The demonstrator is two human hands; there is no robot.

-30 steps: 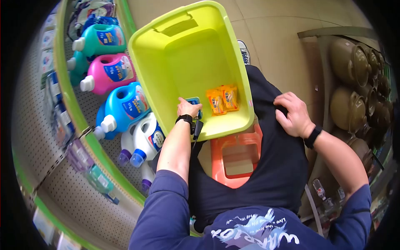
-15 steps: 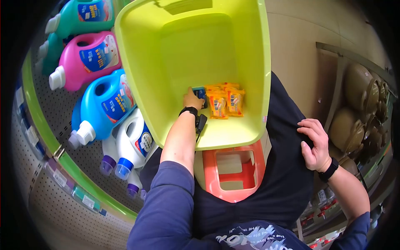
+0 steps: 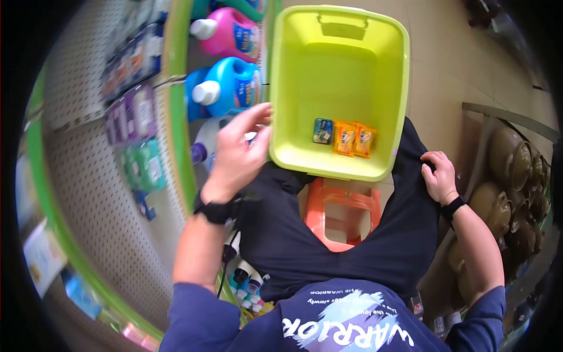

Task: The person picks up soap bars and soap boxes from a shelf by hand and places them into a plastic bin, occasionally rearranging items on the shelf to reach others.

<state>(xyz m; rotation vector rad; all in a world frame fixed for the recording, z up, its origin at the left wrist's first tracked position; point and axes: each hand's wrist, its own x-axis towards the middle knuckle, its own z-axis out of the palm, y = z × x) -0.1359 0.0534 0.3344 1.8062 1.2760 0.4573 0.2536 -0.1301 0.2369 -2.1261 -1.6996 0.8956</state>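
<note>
A lime-green plastic tub (image 3: 280,105) stands in front of my knees. On its floor lie orange-yellow packs (image 3: 354,139), with a small dark blue pack (image 3: 322,131) beside them on the left. My left hand (image 3: 239,151) is raised just outside the tub's left wall, nearest its rim. Its thumb and fingers are apart, and nothing shows between them. Resting on my right knee, my right hand (image 3: 440,176) has loosely bent fingers and holds nothing.
Blue (image 3: 231,88) and pink detergent bottles (image 3: 231,34) stand on the left shelves, near purple packs (image 3: 132,116) and a green pack (image 3: 145,164). An orange stool (image 3: 315,205) is between my legs. Brown pots (image 3: 509,155) fill a rack at right.
My left hand has left the dark blue pack and come out of the tub to its left side. The view has swung left, showing more shelving. My right hand stays on my knee.
</note>
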